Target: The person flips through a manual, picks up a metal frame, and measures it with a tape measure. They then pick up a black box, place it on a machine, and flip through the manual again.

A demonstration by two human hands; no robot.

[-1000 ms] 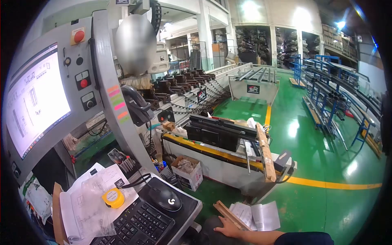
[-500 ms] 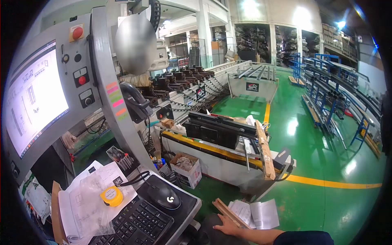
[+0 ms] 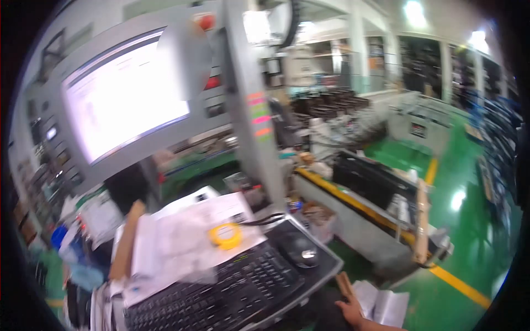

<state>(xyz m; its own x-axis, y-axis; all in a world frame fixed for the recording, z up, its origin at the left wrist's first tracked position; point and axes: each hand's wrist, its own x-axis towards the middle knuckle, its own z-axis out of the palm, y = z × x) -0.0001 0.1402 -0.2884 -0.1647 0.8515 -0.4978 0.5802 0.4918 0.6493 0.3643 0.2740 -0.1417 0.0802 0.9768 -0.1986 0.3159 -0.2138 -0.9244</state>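
My right hand [image 3: 350, 311] is at the bottom edge, with its fingers apart over something dark, perhaps my leg. It lies beside the lower end of a brown wooden strip [image 3: 345, 286]; I see no grip on it. White paper sheets [image 3: 391, 308] lie just right of the hand. A black keyboard [image 3: 221, 292] and a black mouse [image 3: 298, 248] rest on the stand to its left. On crumpled drawings [image 3: 176, 243] there sits a yellow tape measure [image 3: 225, 236]. My left hand is out of view. Motion blurs the whole view.
A bright monitor panel [image 3: 127, 94] stands above the keyboard, next to a grey post [image 3: 251, 110] with coloured stickers. Right of it, a long machine bed [image 3: 353, 215] carries dark profiles and a wooden board [image 3: 421, 220]. Bags [image 3: 99, 215] are heaped on the left.
My view has turned left, so the panel, stand and machine have shifted rightward in it. More of the left side shows. My right hand stays low beside the wooden strip.
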